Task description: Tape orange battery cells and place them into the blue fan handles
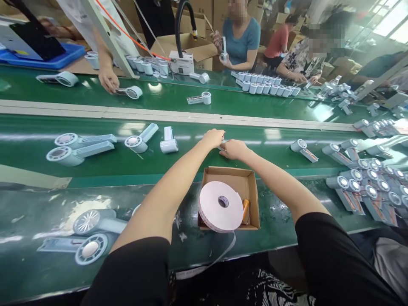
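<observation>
Green belts (pixel 270 151) run from side to side past a bench, with people busy beyond them. Your open box (pixel 232 175) sits at the near edge of the belt, so let's tell places from it. Just past the box, your left hand (pixel 213 139) and right hand (pixel 236 149) are close together, low over the belt. Both reach a small pale piece (pixel 222 146) between them. Your fingers bend in around it, but I can't tell how tightly either hand grips.

It looks to me like you are doing close finger work on that piece. My guess is that the next move calls for steady hands and a light touch. A big roll of white tape (pixel 210 208) leans in the box (its loose end trails down toward your lap), with an orange thing (pixel 245 209) beside it.

Left of the box, past your arm, small fans (pixel 137 143) lie on the belt. Many more are in a pile (pixel 371 178) far to the right of the box.

Your own hands hide most of the pale piece, so its shape is hard to know. Your left arm covers part of the fan on the bench (pixel 91 222). Far right of the box, things go blurry and run off the edge.
</observation>
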The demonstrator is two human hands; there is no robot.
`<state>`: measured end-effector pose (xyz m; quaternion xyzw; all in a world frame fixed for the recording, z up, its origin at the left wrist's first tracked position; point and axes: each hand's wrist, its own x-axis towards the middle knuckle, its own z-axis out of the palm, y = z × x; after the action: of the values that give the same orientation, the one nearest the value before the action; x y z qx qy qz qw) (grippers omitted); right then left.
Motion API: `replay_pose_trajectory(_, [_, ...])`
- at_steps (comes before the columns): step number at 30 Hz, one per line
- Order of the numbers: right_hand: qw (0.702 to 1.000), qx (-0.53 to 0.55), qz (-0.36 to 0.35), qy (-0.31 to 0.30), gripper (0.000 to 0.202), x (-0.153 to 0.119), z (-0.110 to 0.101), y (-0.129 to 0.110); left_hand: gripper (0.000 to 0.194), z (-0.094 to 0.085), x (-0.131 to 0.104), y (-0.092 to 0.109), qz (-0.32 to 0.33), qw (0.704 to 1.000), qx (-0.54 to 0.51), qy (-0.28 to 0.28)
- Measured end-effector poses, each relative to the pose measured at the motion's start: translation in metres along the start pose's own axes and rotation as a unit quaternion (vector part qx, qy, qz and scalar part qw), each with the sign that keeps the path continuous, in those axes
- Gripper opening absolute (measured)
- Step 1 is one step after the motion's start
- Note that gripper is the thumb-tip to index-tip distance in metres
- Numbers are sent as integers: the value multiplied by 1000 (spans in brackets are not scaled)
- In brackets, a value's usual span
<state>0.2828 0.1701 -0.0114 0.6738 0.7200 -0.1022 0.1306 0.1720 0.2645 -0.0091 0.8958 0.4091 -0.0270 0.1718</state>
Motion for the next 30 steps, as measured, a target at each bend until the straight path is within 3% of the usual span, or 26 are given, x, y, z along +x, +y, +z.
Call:
replay_pose_trajectory(3, [1000,8,-14,4,38,1,-1,1,44,-2,-40,9,38,997,0,72])
replay_pose_trajectory(5, [999,21,-18,21,37,-3,3,5,53,6,-89,10,151,983,-11,104])
replay_pose_trajectory(6, [999,28,-17,31,36,-6,5,7,58,12,-118,9,233,968,-22,94])
replay_pose_trajectory(7, [998,34,-16,43,36,-10,7,9,62,18,-146,8,303,952,-28,47])
replay_pose_trajectory(10, [996,50,3,78,38,-30,6,10,65,32,-215,7,317,947,3,-53])
replay_pose_trajectory(12, [990,78,17,118,39,-55,-1,11,65,32,-243,8,295,952,32,-79])
replay_pose_trajectory(14, [979,126,13,158,37,-91,-9,11,64,25,-261,6,297,953,35,-50])
replay_pose_trajectory(16, [973,171,-46,150,33,-132,-10,11,68,16,-281,-2,308,951,26,21])
replay_pose_trajectory(20, [965,124,-228,-38,17,-194,16,-7,75,15,-327,-23,273,940,24,201])
replay_pose_trajectory(22, [963,46,-245,-102,26,-200,35,-26,68,25,-342,-28,244,937,27,248])
replay_pose_trajectory(26, [967,-26,-214,-136,25,-183,48,-51,62,44,-351,-24,233,934,30,267])
replay_pose_trajectory(28, [971,-1,-203,-125,20,-177,41,-46,61,50,-352,-21,222,930,35,291])
replay_pose_trajectory(30, [971,113,-200,-73,13,-178,31,-32,57,53,-354,-20,204,923,55,322])
